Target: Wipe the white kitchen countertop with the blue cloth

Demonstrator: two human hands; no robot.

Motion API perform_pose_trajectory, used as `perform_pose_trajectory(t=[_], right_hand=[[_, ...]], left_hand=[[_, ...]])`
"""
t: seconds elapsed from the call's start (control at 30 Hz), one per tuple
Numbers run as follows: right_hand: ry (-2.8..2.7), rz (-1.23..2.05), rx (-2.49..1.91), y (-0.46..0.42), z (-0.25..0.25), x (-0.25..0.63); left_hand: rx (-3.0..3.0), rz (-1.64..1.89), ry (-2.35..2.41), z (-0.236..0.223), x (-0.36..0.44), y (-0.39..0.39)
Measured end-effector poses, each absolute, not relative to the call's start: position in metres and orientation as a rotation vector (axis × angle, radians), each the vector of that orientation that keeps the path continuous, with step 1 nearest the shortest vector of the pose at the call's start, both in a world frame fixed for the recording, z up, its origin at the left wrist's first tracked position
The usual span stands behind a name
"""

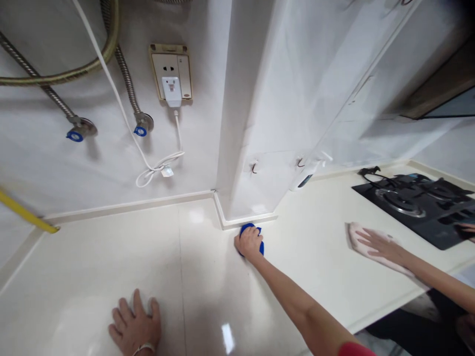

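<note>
My right hand [249, 243] is closed over a bunched blue cloth [261, 247], pressing it on the white countertop [200, 277] by the foot of the wall column. Parts of the cloth stick out around the fingers; the rest is hidden under the palm. On the left, my left hand [136, 324] lies flat on the countertop with fingers spread and nothing in it. A bracelet circles that wrist.
At the right, another person's hand [382, 244] rests on a pale pink cloth [361, 237] near a black gas hob [411, 202]. A white bottle [302, 180] stands behind the column [256, 193]. A plugged socket [171, 74], looped white cord and yellow hose [27, 215] line the wall.
</note>
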State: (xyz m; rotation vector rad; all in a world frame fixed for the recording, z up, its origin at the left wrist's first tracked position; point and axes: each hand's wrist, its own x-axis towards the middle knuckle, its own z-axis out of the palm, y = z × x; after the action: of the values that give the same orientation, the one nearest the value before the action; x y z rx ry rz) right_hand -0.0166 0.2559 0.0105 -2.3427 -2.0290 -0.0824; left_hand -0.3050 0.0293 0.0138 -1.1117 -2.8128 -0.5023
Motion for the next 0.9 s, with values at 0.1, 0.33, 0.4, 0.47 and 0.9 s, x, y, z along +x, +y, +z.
perform_pose_trajectory(t=[0.1, 0.33, 0.4, 0.47, 0.9], right_hand=[[-2.165, -0.056, -2.199, 0.239, 0.010, -0.052], [-2.386, 0.206, -1.919, 0.213, 0.031, -0.071], [-2.531, 0.302, -1.687, 0.196, 0.035, -0.072], [-2.655, 0.378, -1.411, 0.168, 0.036, -0.077], [-2.578, 0.517, -1.223, 0.021, 0.006, 0.046]], left_hand=[[-1.118, -0.519, -2.816, 0.011, -0.307, 0.029], [-1.129, -0.483, -2.834, 0.014, -0.309, 0.031], [-1.141, -0.463, -2.857, 0.019, -0.307, 0.032], [-1.154, -0.450, -2.868, 0.024, -0.305, 0.033], [-1.249, -0.295, -2.842, 0.017, -0.316, 0.037]])
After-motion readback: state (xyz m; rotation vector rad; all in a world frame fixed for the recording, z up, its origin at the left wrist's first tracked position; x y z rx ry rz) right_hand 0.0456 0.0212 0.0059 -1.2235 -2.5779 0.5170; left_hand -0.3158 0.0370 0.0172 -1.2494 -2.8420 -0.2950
